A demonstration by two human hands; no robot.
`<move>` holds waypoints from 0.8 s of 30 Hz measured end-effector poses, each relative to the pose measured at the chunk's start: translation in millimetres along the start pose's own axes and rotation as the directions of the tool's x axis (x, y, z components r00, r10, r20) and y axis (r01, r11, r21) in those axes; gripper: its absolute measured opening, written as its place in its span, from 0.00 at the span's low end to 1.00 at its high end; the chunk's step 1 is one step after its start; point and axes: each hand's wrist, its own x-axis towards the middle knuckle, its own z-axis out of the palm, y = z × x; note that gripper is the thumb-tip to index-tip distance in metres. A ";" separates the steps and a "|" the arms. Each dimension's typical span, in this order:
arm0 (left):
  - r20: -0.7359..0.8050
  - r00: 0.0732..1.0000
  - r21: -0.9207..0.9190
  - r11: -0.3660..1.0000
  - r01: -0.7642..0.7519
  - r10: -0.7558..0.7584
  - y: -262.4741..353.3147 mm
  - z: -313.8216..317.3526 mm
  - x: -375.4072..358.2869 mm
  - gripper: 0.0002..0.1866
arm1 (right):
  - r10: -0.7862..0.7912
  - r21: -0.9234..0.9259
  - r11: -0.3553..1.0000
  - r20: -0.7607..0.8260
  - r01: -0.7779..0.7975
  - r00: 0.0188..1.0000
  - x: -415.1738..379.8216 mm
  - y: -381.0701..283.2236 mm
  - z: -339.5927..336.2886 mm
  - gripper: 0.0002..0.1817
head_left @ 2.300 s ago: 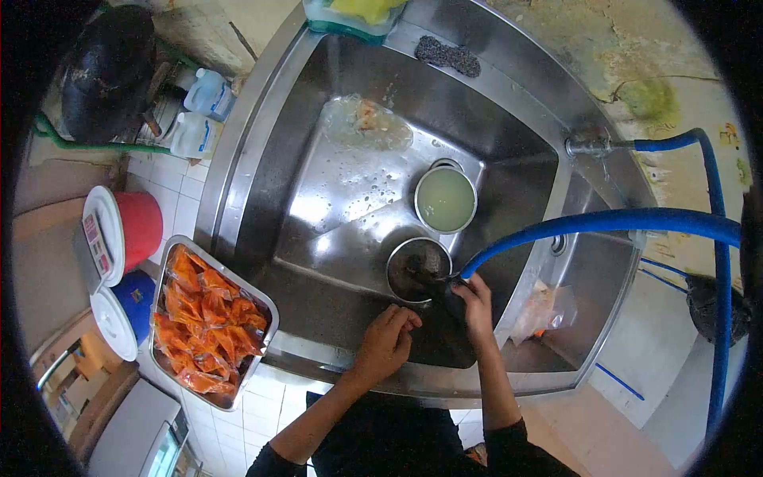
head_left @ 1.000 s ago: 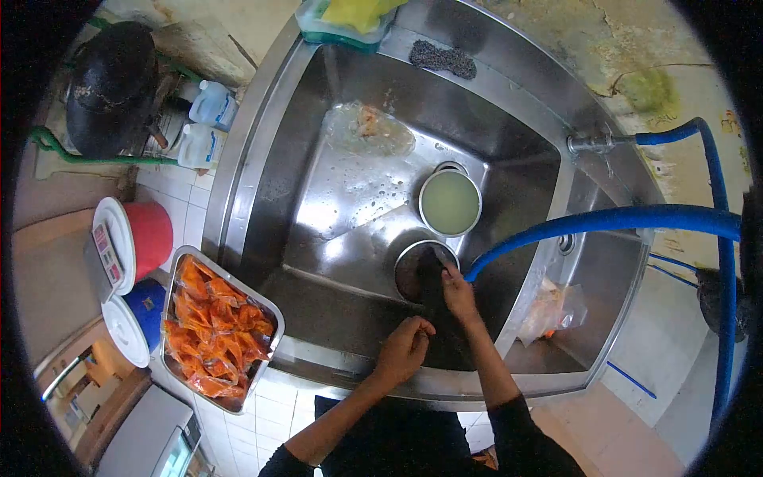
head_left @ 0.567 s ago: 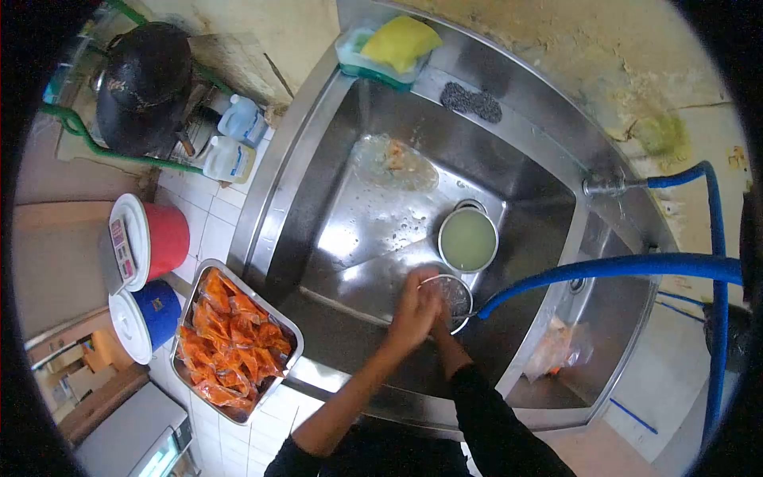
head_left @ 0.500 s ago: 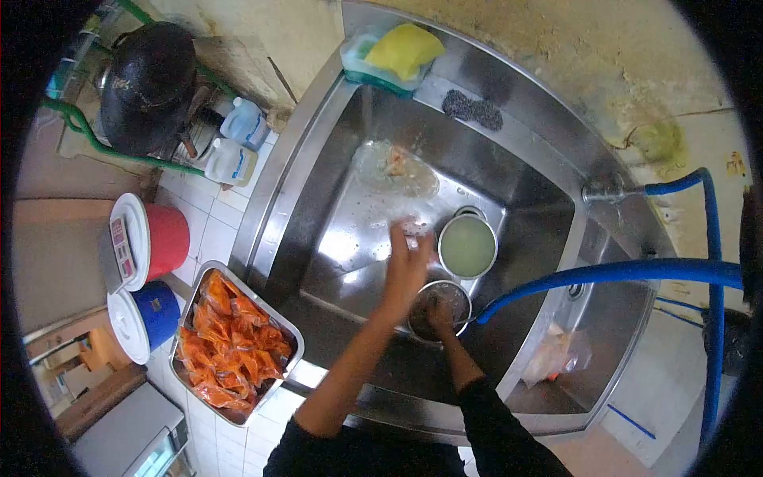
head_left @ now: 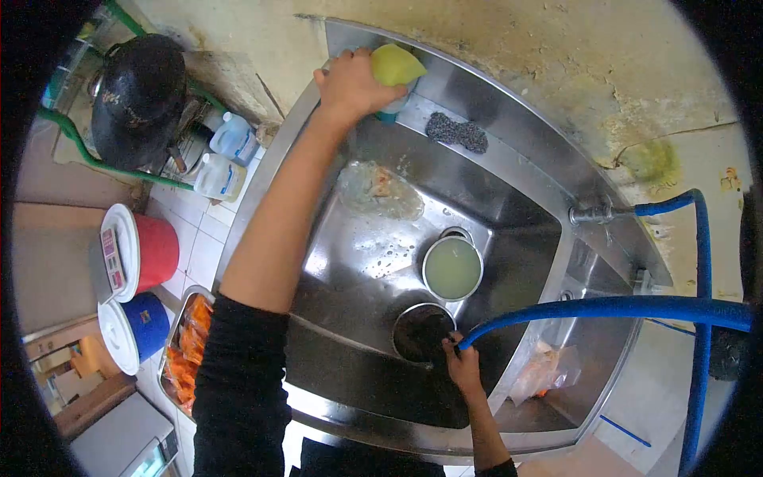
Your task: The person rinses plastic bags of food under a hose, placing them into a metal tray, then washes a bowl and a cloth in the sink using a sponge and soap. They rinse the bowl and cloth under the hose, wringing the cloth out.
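Observation:
My left hand [head_left: 348, 83] reaches far across the steel sink [head_left: 509, 151] and grips the yellow sponge [head_left: 395, 63] at its back corner. My right hand [head_left: 462, 366] holds the end of the blue hose [head_left: 604, 308] at the rim of a small dark metal cup [head_left: 421, 330] standing in the basin. Just behind that cup stands a second metal cup [head_left: 451, 268] full of pale greenish liquid.
A dark scouring pad [head_left: 456, 132] lies on the back ledge. A clear plastic bag [head_left: 378, 189] lies in the basin, another bag [head_left: 540, 370] in the right compartment. A tray of orange packets [head_left: 184, 343], red [head_left: 147, 250] and blue buckets [head_left: 139, 327] sit left.
My left hand left the dark cup, swept up across the basin and closed on the yellow sponge at the back corner. My right hand stayed at the cup with the hose.

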 end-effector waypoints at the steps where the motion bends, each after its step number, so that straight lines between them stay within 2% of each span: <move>1: -0.002 1.000 0.000 1.000 -0.008 0.008 -1.6 -0.9 11.2 0.39 | 0.000 0.004 1.000 -0.007 0.000 1.000 4.4 5.4 5.2 0.15; 3: 0.183 0.980 0.012 0.996 -0.086 0.082 -8.0 -0.1 30.8 0.36 | -0.037 -0.252 0.967 0.038 0.045 0.999 9.8 11.7 15.2 0.15; 4: 0.188 0.979 0.014 0.996 -0.088 0.084 -13.3 1.7 38.1 0.36 | -0.033 -0.248 0.968 0.040 0.041 0.999 13.6 11.5 18.9 0.15; 5: 0.102 0.955 -0.109 0.957 -0.268 0.279 -18.5 3.7 44.4 0.34 | 0.150 -0.101 0.986 0.157 -0.135 0.976 19.5 10.6 23.1 0.18; 6: -0.007 0.892 -0.214 0.871 -0.442 0.451 -21.3 6.2 47.5 0.33 | 0.229 -0.031 0.973 0.228 -0.229 0.946 23.4 16.7 29.7 0.19; 7: -0.004 0.892 -0.216 0.870 -0.443 0.453 -19.5 5.5 47.5 0.33 | 0.306 0.025 0.944 0.296 -0.328 0.905 27.4 22.8 36.4 0.20; 8: -0.016 0.861 -0.140 0.851 -0.506 0.509 -16.2 1.5 47.0 0.35 | 0.203 -0.186 0.971 0.301 -0.151 0.932 35.3 45.1 54.8 0.22; 9: -0.022 0.827 -0.064 0.825 -0.562 0.562 -12.5 -3.6 45.3 0.37 | 0.102 -0.384 0.923 0.331 0.035 0.938 39.9 64.9 71.0 0.23; 10: -0.020 0.827 -0.065 0.825 -0.562 0.562 -8.2 -10.2 44.0 0.37 | 0.104 -0.385 0.922 0.332 0.034 0.938 41.7 72.6 83.8 0.23; 12: -0.100 0.703 0.006 0.707 -0.707 0.704 1.8 -22.7 40.1 0.36 | 0.114 -0.560 0.825 0.284 0.069 0.952 44.1 84.8 112.9 0.24; 13: -0.096 0.702 0.005 0.706 -0.708 0.705 7.4 -23.8 35.5 0.36 | 0.116 -0.558 0.827 0.285 0.066 0.951 48.1 119.9 139.7 0.24; 15: -0.125 0.710 -0.171 0.690 -0.703 0.693 23.6 -22.4 22.3 0.33 | 0.176 -0.630 0.759 0.444 0.166 0.879 51.2 191.4 194.4 0.22; 16: -0.123 0.709 -0.174 0.689 -0.704 0.694 32.6 -20.1 10.4 0.33 | 0.179 -0.629 0.760 0.443 0.162 0.878 54.2 179.6 186.5 0.22; 18: 0.090 0.733 -0.310 0.718 -0.623 0.675 53.3 -13.3 -13.9 0.33 | 0.381 -0.571 0.821 0.542 -0.004 0.749 71.1 133.4 155.5 0.20; 19: 0.083 0.734 -0.310 0.717 -0.624 0.674 60.6 -4.4 -22.8 0.33 | 0.380 -0.575 0.818 0.539 -0.002 0.752 66.9 127.6 153.6 0.20; 21: -0.001 0.728 -0.316 0.690 -0.651 0.686 71.8 19.8 -37.2 0.33 | 0.321 -0.564 0.822 0.338 -0.082 0.885 55.6 121.8 153.5 0.20; 22: -0.004 0.730 -0.315 0.692 -0.649 0.683 79.6 27.2 -40.3 0.33 | 0.319 -0.567 0.820 0.338 -0.079 0.885 53.6 116.3 145.3 0.20; 24: -0.068 0.795 -0.282 0.753 -0.594 0.602 94.9 42.7 -47.2 0.34 | 0.226 -0.404 0.914 0.415 -0.044 0.881 44.9 111.2 127.0 0.22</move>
